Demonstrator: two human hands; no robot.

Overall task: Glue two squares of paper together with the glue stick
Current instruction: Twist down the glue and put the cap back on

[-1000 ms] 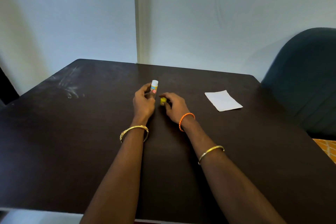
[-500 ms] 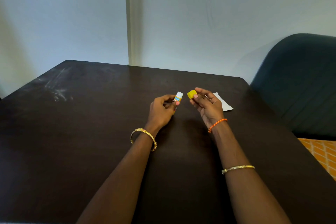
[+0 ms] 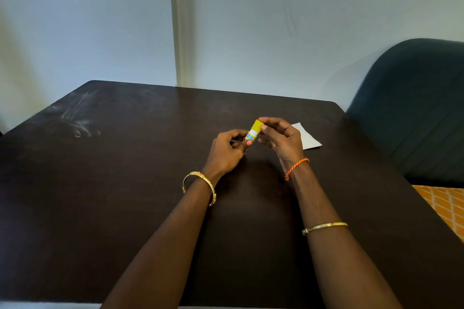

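A dark table [image 3: 125,208] bears white paper [image 3: 307,137], half hidden behind the right hand [image 3: 283,140]. The left hand [image 3: 226,152] pinches the tilted glue stick [image 3: 251,135]; right fingertips close on its yellow cap [image 3: 257,126]

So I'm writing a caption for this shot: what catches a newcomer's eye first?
The glue stick with its yellow cap, held above the middle of the dark table between the left hand and the right hand. Next, the white paper lying flat just behind the right hand, and the orange thread bracelet on that wrist.
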